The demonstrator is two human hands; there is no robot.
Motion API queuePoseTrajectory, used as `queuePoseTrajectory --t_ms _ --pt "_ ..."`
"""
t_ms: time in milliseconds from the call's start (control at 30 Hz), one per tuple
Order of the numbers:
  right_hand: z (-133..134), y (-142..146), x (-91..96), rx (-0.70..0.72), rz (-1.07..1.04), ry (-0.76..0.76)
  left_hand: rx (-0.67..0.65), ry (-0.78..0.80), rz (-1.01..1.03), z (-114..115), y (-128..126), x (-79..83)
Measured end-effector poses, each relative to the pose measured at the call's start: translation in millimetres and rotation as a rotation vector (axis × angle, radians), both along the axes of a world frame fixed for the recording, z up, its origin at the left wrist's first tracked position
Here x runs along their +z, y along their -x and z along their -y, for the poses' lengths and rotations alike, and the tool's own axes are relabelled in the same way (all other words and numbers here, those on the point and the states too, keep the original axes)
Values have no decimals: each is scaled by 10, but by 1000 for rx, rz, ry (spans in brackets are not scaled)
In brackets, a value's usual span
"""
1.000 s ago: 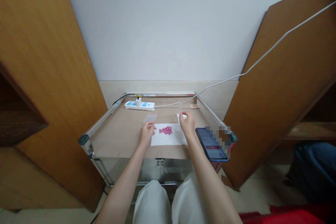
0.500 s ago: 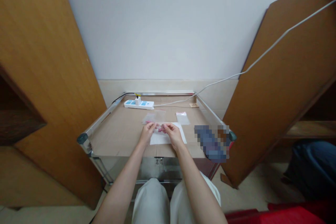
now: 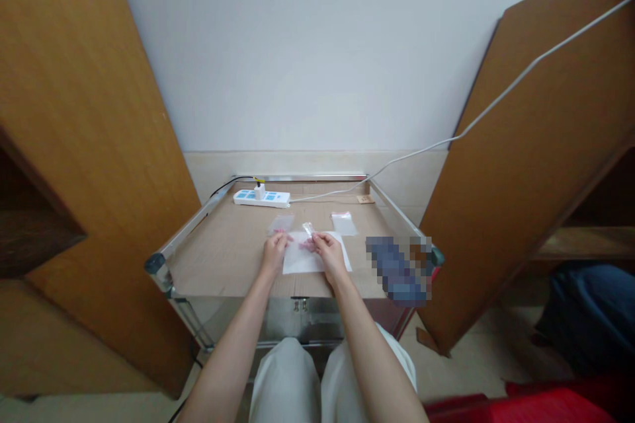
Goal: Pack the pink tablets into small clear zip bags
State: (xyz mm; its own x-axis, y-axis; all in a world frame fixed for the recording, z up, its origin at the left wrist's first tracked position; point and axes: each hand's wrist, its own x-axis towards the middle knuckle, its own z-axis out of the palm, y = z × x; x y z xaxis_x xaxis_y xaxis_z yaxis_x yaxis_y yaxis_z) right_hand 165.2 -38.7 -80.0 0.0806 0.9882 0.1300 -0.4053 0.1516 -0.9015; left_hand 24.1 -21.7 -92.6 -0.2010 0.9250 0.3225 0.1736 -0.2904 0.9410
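Observation:
Over a white sheet of paper (image 3: 297, 266), my right hand (image 3: 328, 252) pinches a small clear plastic bag (image 3: 307, 228), its shiny end sticking up past the fingertips. Small pink pieces (image 3: 306, 246) show beside these fingers; whether they lie inside the bag or on the paper, I cannot tell. My left hand (image 3: 276, 252) is at the paper's left edge with its fingers closed together. A bit of pink shows at its fingertips, too small to name. Just beyond it lies another clear plastic bag (image 3: 281, 222) with pink in its lower part.
A flat clear bag (image 3: 343, 223) lies behind the paper, to the right. At the back left is a white power strip (image 3: 262, 198) with a plug in it; its white cable (image 3: 411, 153) runs up right. A blurred-out dark object (image 3: 397, 271) occupies the cart's right side.
My hands have moved slightly apart. The clear bag that was spread beyond the fingers is now narrower and upright in my right hand.

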Motion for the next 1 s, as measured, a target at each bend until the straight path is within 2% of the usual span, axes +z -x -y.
queuePoseTrajectory --t_ms 267,500,633,700,800,900,1000 --pt "12 -12 -25 -22 177 -76 117 -77 -51 -62 19 -69" --pt "71 37 21 61 161 73 214 -102 -54 -96 32 -91" --pt "86 50 53 87 122 80 230 -159 -52 -93 17 -76" --pt "73 50 48 75 121 70 213 -197 -46 -76 9 -50" --pt "43 56 15 52 132 44 111 -239 -123 -26 -2 13" --pt "18 79 -34 47 168 5 -26 -226 -210 26 -18 70" --pt "15 107 -67 18 255 -50 -58 -204 -264 46 -41 88"
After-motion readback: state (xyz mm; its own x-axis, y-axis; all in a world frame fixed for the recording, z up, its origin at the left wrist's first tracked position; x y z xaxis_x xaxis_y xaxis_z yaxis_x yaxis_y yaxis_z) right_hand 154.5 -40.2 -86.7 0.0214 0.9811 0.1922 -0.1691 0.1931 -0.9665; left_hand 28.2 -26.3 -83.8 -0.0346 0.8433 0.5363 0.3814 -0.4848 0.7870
